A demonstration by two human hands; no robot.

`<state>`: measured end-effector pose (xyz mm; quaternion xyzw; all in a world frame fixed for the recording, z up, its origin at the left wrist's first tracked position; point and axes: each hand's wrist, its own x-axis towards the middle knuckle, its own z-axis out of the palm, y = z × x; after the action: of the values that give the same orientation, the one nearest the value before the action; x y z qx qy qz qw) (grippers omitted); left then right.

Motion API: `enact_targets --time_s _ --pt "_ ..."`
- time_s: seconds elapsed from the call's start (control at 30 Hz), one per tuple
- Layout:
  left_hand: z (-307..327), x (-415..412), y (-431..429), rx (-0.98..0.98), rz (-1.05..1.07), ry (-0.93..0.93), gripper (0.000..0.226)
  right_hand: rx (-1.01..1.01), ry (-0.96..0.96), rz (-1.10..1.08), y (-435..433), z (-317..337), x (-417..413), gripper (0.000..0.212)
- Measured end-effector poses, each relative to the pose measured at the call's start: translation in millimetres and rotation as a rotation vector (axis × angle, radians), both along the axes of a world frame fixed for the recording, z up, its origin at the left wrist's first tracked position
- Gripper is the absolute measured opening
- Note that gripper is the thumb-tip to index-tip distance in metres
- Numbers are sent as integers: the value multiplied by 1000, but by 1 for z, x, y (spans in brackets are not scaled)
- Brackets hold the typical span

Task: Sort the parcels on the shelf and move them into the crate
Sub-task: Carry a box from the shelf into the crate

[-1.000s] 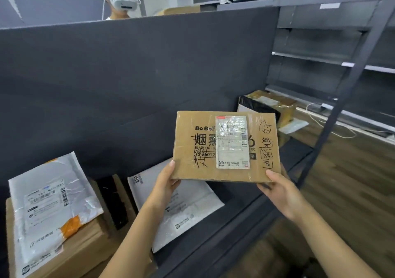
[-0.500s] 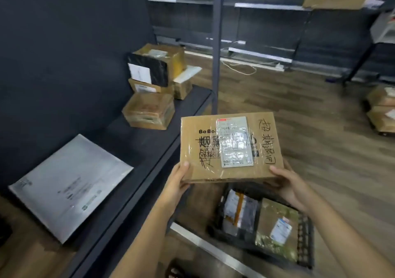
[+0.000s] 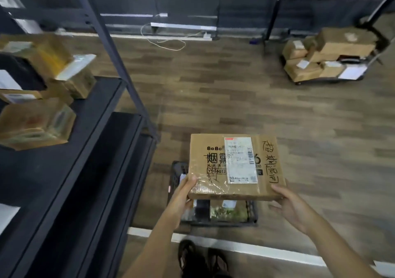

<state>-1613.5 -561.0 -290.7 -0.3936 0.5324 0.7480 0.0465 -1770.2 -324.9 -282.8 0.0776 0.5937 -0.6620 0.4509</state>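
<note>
Head view: we hold a flat brown cardboard parcel level over the black plastic crate on the wood floor, white label face up, long axis running left to right, printed top edge pointing away from us. Left hand pinches the near-left corner, thumb on top, fingers hidden beneath; right hand grips the near-right corner, thumb against the edge, fingers under. The black metal shelf at left carries blurred taped cardboard boxes.
</note>
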Motion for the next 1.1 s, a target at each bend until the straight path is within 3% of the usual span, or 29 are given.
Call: enact_targets --time_s 0.07,0.17,0.27,0.37,0.47,0.8,0.9,1.0,1.1 --pt "-24 -10 -3 6 -23 -42 55 46 -15 15 1 -26 -3 65" --pt "-67 -26 -6 56 -31 -88 48 89 -34 48 -3 -69 -16 91" --pt "-115 -50 -11 103 8 -157 41 174 -18 137 -12 -118 -30 69" --pt "-174 -68 -22 131 -8 -241 44 223 -31 112 -17 -175 -41 66" --pt "-234 -74 -23 154 6 -286 37 259 -96 52 -16 -234 -43 36" --pt "-351 -60 -14 149 -109 -382 41 409 -290 -50 -4 -352 -23 42" --pt "-380 -57 -13 168 -143 -440 36 408 -222 -10 -8 -369 -32 65" --pt "-405 -64 -5 109 -177 -441 38 560 -104 147 -9 -393 -45 48" --pt "-431 -66 7 -27 -378 -472 48 812 65 380 -5 -431 -48 42"
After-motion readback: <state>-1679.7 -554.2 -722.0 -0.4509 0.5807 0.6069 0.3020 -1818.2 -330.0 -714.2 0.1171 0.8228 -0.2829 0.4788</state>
